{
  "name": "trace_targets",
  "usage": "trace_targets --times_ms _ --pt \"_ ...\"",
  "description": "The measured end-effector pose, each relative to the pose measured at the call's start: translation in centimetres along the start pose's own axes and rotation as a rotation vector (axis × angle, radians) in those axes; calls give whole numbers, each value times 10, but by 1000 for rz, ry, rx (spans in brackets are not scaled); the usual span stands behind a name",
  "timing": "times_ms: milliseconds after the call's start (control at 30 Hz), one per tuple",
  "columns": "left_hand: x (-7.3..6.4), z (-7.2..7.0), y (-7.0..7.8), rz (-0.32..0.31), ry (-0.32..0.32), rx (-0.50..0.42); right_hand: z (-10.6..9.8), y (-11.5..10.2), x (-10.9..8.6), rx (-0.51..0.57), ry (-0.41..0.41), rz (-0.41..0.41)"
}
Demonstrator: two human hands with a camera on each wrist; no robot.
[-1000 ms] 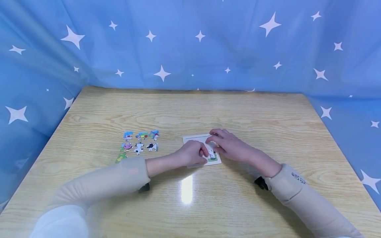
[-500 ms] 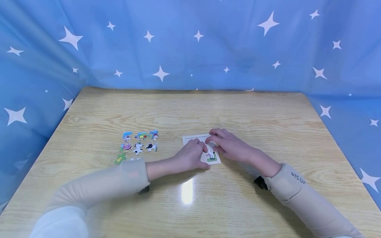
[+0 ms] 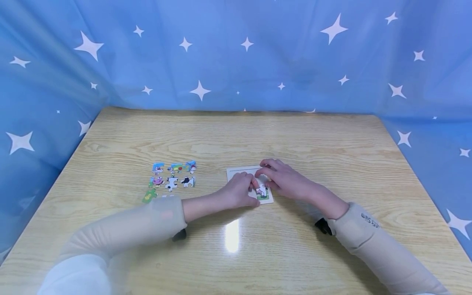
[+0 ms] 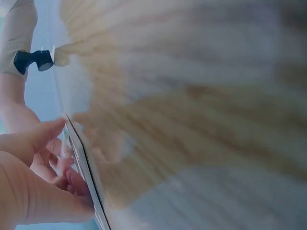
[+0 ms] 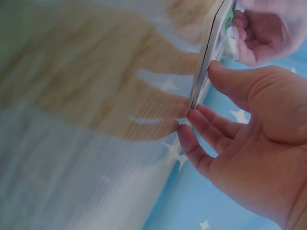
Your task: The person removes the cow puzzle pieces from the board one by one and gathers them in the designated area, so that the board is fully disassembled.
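Observation:
A small white puzzle board [image 3: 239, 169] lies flat at mid-table, with a white-and-green animal picture [image 3: 262, 191] showing on its right part. My left hand [image 3: 239, 191] is over the board's left side, fingers bent and thumb at the near edge. In the right wrist view, the left fingertips pinch a pale puzzle piece [image 5: 231, 45], tilted just above the board. My right hand [image 3: 285, 178] holds the board's right side; in the right wrist view its thumb [image 5: 220, 74] is on the edge and other fingertips touch the corner.
Several loose puzzle pieces [image 3: 171, 183] lie in rows left of the board, some partly hidden by the left sleeve [image 3: 162, 217]. The wooden table [image 3: 313, 139] meets a blue star-patterned curtain [image 3: 228, 57] at the back and sides.
My left hand has shifted slightly: its thumb moved out to the board's near edge, and its fingers turned over the picture. The right hand has stayed at the board's right side.

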State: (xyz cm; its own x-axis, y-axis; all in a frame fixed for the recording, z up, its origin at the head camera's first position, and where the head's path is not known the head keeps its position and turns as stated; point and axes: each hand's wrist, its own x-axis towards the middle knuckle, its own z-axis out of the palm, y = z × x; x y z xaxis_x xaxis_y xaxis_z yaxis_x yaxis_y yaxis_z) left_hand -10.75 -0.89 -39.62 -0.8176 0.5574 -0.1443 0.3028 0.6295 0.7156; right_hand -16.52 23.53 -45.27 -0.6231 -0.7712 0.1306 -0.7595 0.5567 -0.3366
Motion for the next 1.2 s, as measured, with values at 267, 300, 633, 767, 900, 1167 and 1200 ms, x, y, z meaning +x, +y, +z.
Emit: trace_targets --times_ms 267,300,633,767,900,1167,1200 --pt "4 -10 -6 114 25 -78 4 6 1 -53 7 -29" --pt "4 -10 -5 116 22 -77 4 6 1 -59 8 -33" --pt "-1 -15 -2 39 26 -128 4 5 2 -47 9 -34" --pt "-4 -18 -3 -4 21 -146 3 3 3 -26 5 -24" --pt "-8 -22 -5 -36 12 -180 -11 -16 5 -12 15 -33" --pt "-21 -28 -16 -48 0 -201 -39 -55 8 -12 -10 4" --pt "-23 -30 -17 -49 4 -198 -33 -48 6 -14 4 -7"
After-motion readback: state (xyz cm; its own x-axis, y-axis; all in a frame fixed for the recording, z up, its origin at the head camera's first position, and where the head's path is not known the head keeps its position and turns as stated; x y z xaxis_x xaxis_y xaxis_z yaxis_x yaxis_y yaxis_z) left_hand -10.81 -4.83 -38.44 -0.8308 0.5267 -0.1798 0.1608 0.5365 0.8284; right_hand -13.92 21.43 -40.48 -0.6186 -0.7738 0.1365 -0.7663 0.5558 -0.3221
